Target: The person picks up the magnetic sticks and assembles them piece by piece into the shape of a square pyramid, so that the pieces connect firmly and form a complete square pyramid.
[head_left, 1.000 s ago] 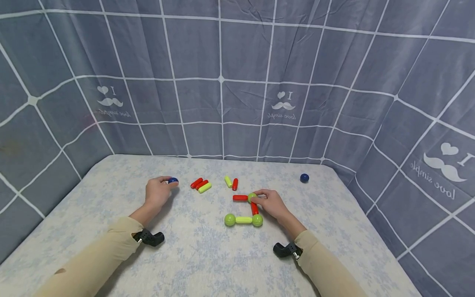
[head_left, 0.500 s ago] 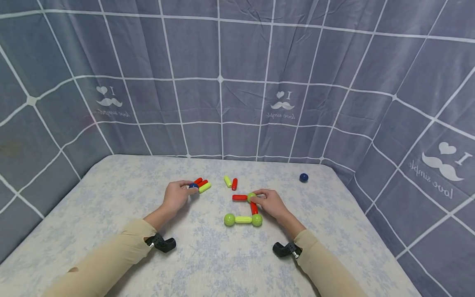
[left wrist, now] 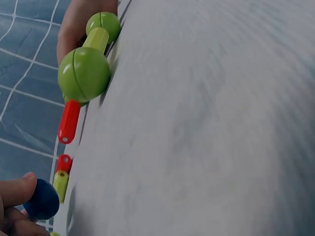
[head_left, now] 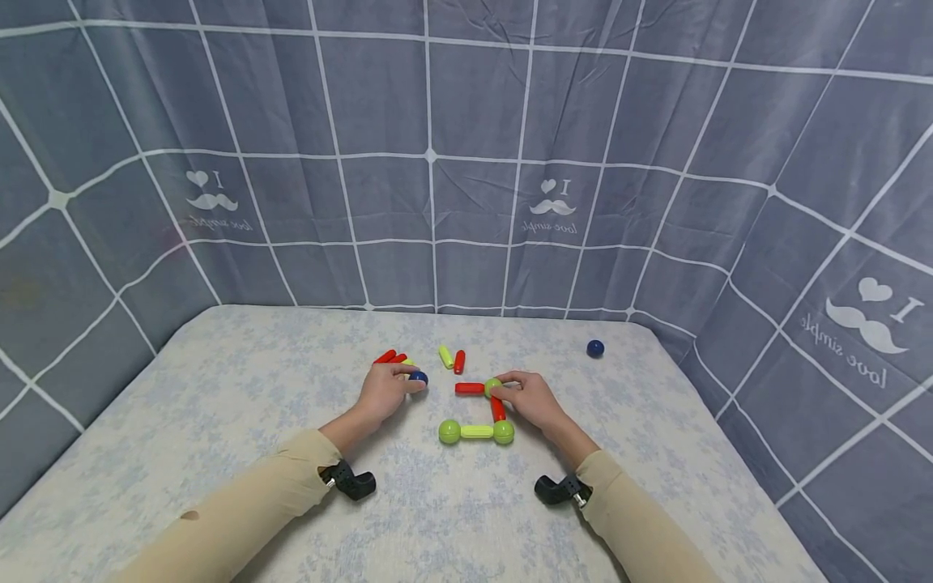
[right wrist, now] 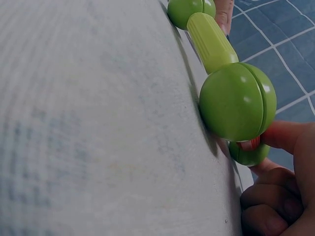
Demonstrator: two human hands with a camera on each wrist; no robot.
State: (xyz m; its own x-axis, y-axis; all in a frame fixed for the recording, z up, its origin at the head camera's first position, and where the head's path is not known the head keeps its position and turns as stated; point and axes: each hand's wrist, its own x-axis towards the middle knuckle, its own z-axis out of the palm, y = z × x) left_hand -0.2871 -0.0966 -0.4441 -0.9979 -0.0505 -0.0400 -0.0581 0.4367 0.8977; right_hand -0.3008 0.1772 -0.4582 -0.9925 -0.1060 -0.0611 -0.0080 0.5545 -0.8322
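My left hand (head_left: pixel 382 393) pinches a dark blue ball (head_left: pixel 419 378) between thumb and fingers, a short way left of the joined pieces. With thumb and fingertips my right hand (head_left: pixel 534 398) grips the far green ball (head_left: pixel 492 388). A red rod (head_left: pixel 470 389) points left from that ball, and another red rod (head_left: pixel 498 409) runs toward me to the near right green ball (head_left: pixel 504 432). From there a yellow-green rod (head_left: pixel 477 432) leads to the near left green ball (head_left: pixel 449 431). In the left wrist view the blue ball (left wrist: pixel 42 199) is apart from the red rod's free end (left wrist: pixel 69 122).
Loose red rods (head_left: pixel 390 356) and a yellow-green rod lie behind my left hand, partly hidden by it. A yellow-green rod (head_left: pixel 446 356) and a red rod (head_left: pixel 459 362) lie farther back in the middle. Another blue ball (head_left: pixel 595 348) sits at the back right.
My left hand has carried the blue ball rightward and slightly nearer, past the loose rods toward the joined pieces. My right hand has stayed on the far green ball.
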